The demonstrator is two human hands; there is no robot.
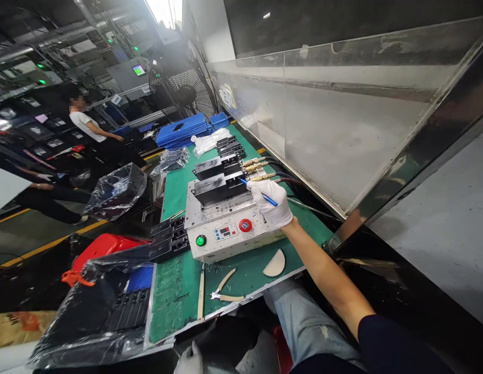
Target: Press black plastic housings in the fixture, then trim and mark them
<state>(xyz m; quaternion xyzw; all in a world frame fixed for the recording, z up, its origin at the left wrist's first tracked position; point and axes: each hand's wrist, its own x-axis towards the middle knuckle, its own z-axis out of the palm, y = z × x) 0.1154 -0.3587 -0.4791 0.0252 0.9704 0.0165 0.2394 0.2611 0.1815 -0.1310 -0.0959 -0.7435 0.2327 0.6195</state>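
Observation:
My right hand (269, 202), in a white glove, grips a blue-and-white pen-like tool (264, 197) above the right corner of a grey bench machine (221, 236). The machine has a red stop button (245, 225), a green button (200, 240) and a small digital display (224, 234). Black metal fixtures (218, 181) sit on its top, with brass hose fittings (255, 169) behind them. My left hand (190, 361), also gloved, shows only partly at the bottom edge, below the bench. On the green mat (179, 296) lie beige-handled side cutters (223, 293) and a white half-round piece (275, 263).
A clear acrylic panel (323, 119) runs along the bench's right side. Black parts in plastic wrap (108, 311) and a red crate (101, 252) lie to the left. Blue stacked sheets (182, 130) sit at the far end. A co-worker in a white shirt (87, 124) stands beyond, near a fan (186, 93).

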